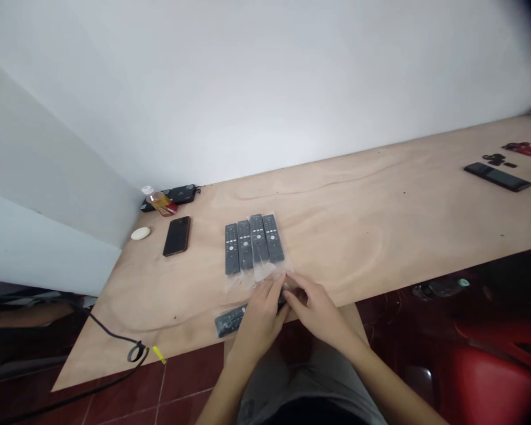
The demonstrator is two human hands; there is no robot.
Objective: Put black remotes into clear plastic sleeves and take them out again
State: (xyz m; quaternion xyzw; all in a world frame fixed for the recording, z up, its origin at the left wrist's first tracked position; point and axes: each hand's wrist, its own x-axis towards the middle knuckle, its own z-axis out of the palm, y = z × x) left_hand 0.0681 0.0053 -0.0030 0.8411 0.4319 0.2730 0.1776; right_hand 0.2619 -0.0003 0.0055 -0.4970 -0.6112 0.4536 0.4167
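A dark remote control (230,321) in what looks like a clear plastic sleeve lies slanted at the table's near edge. My left hand (264,310) is closed over its right part and hides much of it. Against that end, my right hand (313,306) has its thumb and fingers pinched together; what they grip is partly hidden. Just beyond my hands, several more remote controls (252,243) lie side by side in clear plastic sleeves, buttons facing up. Loose sleeve ends (262,270) reach almost to my fingertips.
On the left are a phone (177,236), a drink bottle (160,202), black boxes (182,194) and a pale round disc (140,234). Far right lie a black slab-like device (498,176) and red-handled pliers (526,150). A cable (110,332) crosses the left edge. A red chair (491,383) stands below right.
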